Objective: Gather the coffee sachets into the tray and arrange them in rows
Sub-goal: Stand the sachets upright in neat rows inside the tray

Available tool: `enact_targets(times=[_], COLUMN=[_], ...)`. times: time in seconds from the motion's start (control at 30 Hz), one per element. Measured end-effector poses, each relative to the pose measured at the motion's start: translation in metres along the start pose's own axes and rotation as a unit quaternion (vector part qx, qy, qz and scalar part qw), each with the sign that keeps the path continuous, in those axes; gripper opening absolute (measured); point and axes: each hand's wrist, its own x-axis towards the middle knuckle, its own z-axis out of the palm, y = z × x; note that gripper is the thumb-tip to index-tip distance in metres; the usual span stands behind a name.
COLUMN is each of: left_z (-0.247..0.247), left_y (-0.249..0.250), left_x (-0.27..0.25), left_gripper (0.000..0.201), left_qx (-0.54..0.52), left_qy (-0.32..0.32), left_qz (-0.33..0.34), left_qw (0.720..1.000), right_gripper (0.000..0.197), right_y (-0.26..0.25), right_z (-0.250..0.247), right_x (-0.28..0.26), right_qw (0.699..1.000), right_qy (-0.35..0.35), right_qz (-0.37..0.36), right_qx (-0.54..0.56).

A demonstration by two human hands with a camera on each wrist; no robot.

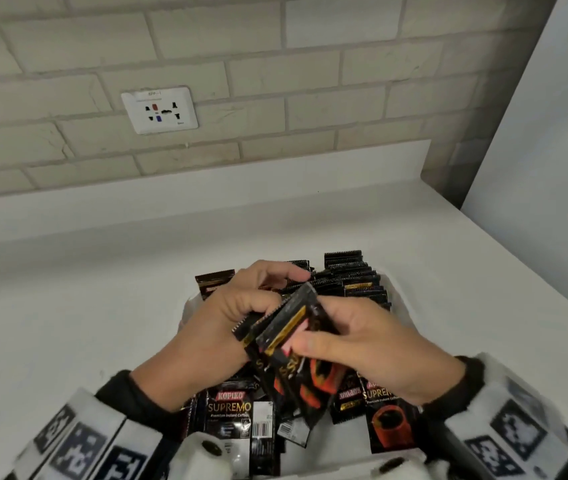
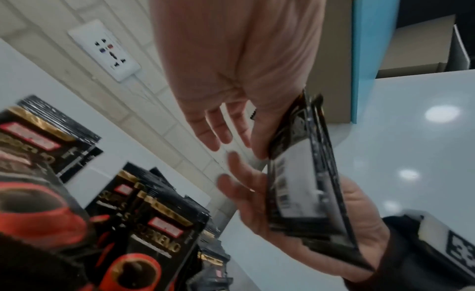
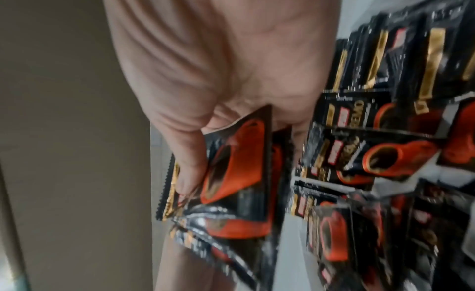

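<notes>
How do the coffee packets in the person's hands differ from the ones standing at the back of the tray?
The held sachets are up off the tray, gripped between the left hand and right hand; the back-row sachets sit in the tray untouched. The held ones are fanned and tilted; the back row stands upright, packed one behind another. Both are the same black, gold-striped packs.

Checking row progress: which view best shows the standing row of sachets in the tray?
Head view: the standing row shows whole, behind both hands. The left wrist view catches only blurred sachets; the right wrist view shows overlapping sachets, blurred.
</notes>
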Motion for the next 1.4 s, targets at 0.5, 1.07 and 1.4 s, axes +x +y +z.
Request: enact_targets(times=[0.5, 1.07, 1.4], left_z=[0.044, 0.032, -0.031], left_y=[0.014, 0.018, 0.007], left_x=[0.005, -0.012, -0.014], left_gripper=[0.036, 0.027, 0.062], left_qx=[-0.138, 0.050, 0.098], left_qy=[0.122, -0.023, -0.030], left_qz=[-0.131, -0.091, -0.155], left_qw=[0.974, 0.994, 0.983], right_gripper=[0.026, 0.044, 0.021], right_y=[0.001, -0.045, -0.084], right_z=[0.028, -0.022, -0.011], right_x=[0.027, 0.000, 0.049], right_qw=[0.964, 0.956, 0.894], right_qy=[0.241, 0.028, -0.045], right_qz=[-0.081, -0.060, -0.079], right_qx=[0.072, -0.285, -0.439])
